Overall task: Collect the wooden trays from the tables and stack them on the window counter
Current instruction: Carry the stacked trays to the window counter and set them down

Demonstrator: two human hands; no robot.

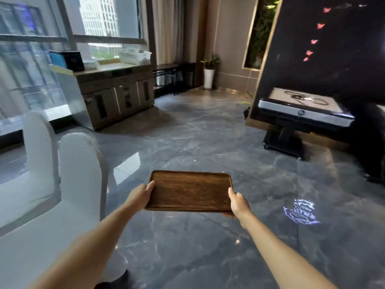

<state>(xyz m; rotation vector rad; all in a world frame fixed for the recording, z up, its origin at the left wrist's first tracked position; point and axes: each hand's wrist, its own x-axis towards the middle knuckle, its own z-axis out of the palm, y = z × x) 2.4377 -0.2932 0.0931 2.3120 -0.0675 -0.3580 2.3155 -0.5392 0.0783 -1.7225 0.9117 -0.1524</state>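
A dark brown wooden tray (190,191) is held level in front of me, above the grey marble floor. My left hand (140,196) grips its left short edge, thumb on the rim. My right hand (238,202) grips its right short edge, fingers under the tray. The tray holds nothing. Far off at the upper left, the window counter (113,72) runs along the window on top of brown cabinets.
White-covered chairs (79,170) and a white table edge stand close on my left. A dark box (73,61) and white bags (135,56) sit on the counter. A mahjong table (304,107) stands at right by a dark wall. A potted plant (209,71) is in the far corner.
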